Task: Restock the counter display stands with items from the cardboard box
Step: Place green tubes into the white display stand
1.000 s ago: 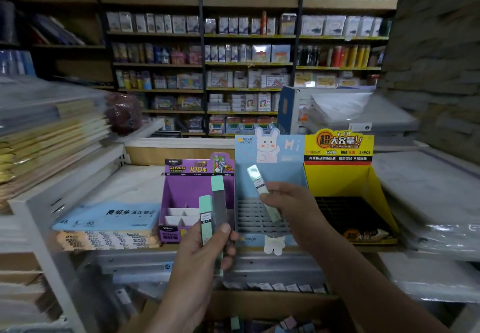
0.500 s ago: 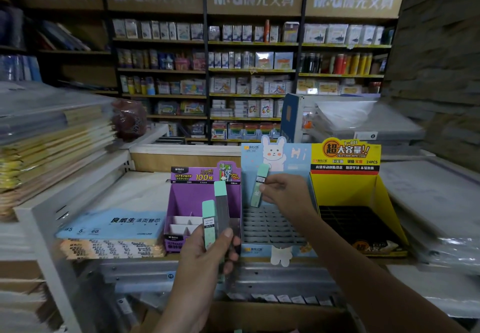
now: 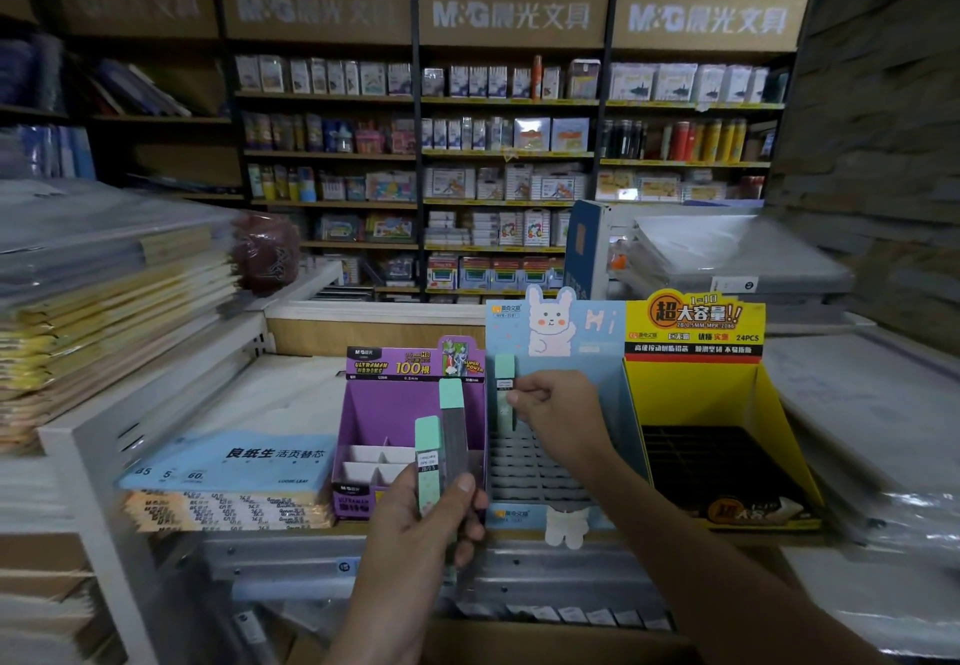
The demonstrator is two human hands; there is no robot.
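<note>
My right hand [image 3: 556, 412] pinches one mint-green lead tube [image 3: 504, 384] upright at the back left corner of the blue bunny display stand [image 3: 597, 347], just above its grid of slots [image 3: 530, 472]. In front of the purple stand [image 3: 384, 404], my left hand [image 3: 415, 534] grips two more tubes [image 3: 441, 451], a mint-capped grey one and a mint one, held upright. The cardboard box [image 3: 519, 638] shows only as a brown rim at the bottom edge.
A yellow display stand [image 3: 696, 394] with a black grid stands right of the blue one. Packs of loose-leaf paper [image 3: 223, 462] lie left of the purple stand. Stacked notebooks [image 3: 104, 301] fill the left, wrapped paper stacks [image 3: 857, 404] the right. Stocked shelves [image 3: 509, 155] line the back.
My right hand has carried its tube from over the grid's front, tilted, up and back to the rear left corner, now upright. The left hand has kept its two tubes steady.
</note>
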